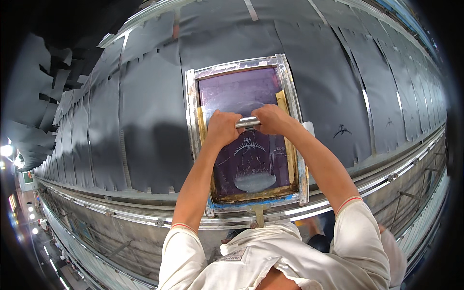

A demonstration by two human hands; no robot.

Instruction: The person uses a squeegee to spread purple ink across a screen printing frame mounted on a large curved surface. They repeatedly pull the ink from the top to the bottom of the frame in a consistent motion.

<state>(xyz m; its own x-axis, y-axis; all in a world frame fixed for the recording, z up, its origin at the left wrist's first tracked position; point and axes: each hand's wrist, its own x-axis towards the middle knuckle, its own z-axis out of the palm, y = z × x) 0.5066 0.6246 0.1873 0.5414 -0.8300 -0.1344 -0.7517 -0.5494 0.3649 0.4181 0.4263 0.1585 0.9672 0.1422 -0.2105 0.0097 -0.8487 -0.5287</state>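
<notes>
A screen-printing frame [191, 104] with worn metal sides lies on black sheet pieces in front of me. My left hand [223, 128] and my right hand [272, 119] are both closed around the metal handle of a squeegee [248, 122], over the middle of the purple mesh [232, 86]. The squeegee's blade is mostly hidden by my hands. Nearer to me, a pale arched motif [249, 146] shows in the mesh. Clear, wet-looking ink [255, 182] pools towards the near end. Yellowish tape [291, 164] lines the frame's inner edges.
Black sheet pieces [150, 101] cover the long table on both sides. To the right, some bear a dark arched print [342, 130]. A metal rail [157, 222] runs along the near edge. Ragged black pieces [29, 72] hang at far left. Part of another person [394, 256] shows at lower right.
</notes>
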